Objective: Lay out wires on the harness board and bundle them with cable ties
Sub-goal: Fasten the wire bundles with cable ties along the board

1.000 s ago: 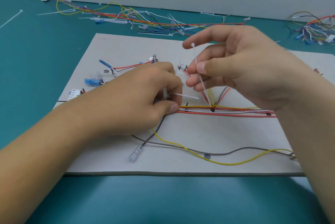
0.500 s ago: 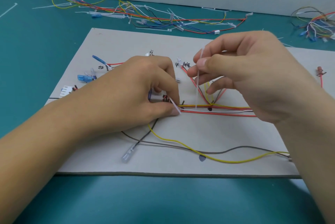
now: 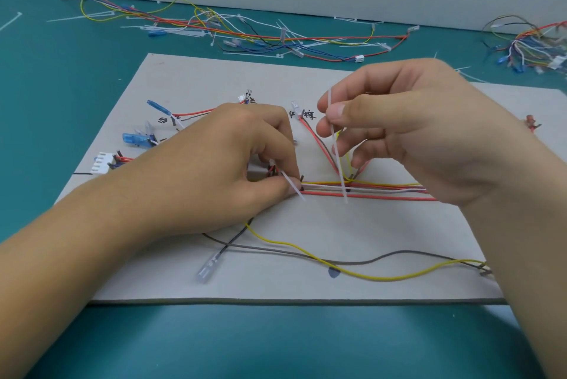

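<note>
The flat grey cardboard harness board lies on the teal table. A bundle of red, yellow and white wires crosses its middle, between the left hand and the right hand. A thin white plastic cable tie stands across the bundle under the right fingers; a second white cable tie juts from the left fingers. Behind the board lies a tangle of coloured wires.

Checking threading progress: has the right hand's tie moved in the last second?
Yes. The tie has slid toward the board's near edge; its tip now crosses the wire bundle.
</note>
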A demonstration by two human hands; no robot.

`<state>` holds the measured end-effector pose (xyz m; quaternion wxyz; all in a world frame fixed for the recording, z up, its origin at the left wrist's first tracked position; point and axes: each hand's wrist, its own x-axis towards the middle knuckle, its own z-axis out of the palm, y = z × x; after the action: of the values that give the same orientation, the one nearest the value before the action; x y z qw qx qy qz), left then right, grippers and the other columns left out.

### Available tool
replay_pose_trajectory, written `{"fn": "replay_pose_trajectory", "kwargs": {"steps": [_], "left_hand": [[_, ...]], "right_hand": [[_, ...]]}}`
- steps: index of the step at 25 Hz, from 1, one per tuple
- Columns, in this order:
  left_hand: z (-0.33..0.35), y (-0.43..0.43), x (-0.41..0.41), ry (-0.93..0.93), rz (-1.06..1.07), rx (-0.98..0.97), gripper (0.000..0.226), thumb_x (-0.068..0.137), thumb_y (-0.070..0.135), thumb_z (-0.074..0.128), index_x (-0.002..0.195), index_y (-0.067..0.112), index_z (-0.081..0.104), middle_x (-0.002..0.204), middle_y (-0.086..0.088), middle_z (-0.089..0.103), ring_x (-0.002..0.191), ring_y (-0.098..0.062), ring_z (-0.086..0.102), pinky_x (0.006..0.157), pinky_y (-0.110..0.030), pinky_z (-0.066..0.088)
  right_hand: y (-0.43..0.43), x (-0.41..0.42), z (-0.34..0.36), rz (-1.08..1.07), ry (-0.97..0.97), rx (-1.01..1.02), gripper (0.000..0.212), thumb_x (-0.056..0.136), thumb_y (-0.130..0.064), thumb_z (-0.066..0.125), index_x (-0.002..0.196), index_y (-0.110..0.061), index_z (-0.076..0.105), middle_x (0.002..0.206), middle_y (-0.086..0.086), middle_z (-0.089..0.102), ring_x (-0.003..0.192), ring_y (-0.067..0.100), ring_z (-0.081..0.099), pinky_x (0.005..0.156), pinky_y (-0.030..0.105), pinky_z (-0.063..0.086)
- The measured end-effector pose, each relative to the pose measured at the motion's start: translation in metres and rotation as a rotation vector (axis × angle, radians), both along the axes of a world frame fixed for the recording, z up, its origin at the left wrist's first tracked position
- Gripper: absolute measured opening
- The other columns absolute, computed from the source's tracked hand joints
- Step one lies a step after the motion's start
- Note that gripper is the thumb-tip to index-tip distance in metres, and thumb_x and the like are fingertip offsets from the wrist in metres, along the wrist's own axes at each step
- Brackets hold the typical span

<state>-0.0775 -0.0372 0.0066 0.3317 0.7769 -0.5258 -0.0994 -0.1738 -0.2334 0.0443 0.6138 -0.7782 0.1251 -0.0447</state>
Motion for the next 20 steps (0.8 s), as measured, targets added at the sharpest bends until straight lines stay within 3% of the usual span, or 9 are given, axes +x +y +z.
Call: {"fn": "replay_pose_trajectory", "kwargs": {"steps": [3, 8, 20], "left_hand": [[0.001, -0.001, -0.003, 0.011, 0.008, 0.008, 0.014, 0.084, 0.031, 0.069, 0.073, 0.040, 0.070, 0.090, 0.012, 0.065, 0.086, -0.010, 0.065, 0.079, -0.037, 0.051], [-0.001, -0.001, -0.002, 0.003, 0.043, 0.030, 0.007, 0.085, 0.024, 0.077, 0.080, 0.028, 0.078, 0.091, 0.010, 0.066, 0.086, -0.009, 0.065, 0.081, -0.035, 0.051], [0.000, -0.001, -0.005, -0.013, 0.070, 0.036, 0.005, 0.086, 0.024, 0.077, 0.081, 0.027, 0.078, 0.090, 0.009, 0.064, 0.088, -0.009, 0.062, 0.082, -0.035, 0.049]], "right_hand": [[0.000, 0.000, -0.001, 0.028, 0.021, 0.058, 0.019, 0.088, 0.000, 0.069, 0.079, -0.016, 0.075, 0.082, 0.012, 0.075, 0.058, 0.022, 0.066, 0.051, 0.030, 0.051], [0.000, 0.002, -0.003, 0.034, 0.045, 0.053, 0.014, 0.086, 0.001, 0.069, 0.087, -0.012, 0.072, 0.077, 0.010, 0.075, 0.059, 0.023, 0.067, 0.052, 0.029, 0.052], [0.011, 0.001, -0.004, -0.008, 0.037, -0.139, 0.019, 0.084, 0.006, 0.064, 0.075, -0.010, 0.067, 0.073, 0.011, 0.076, 0.054, 0.021, 0.068, 0.053, 0.031, 0.047]]}}
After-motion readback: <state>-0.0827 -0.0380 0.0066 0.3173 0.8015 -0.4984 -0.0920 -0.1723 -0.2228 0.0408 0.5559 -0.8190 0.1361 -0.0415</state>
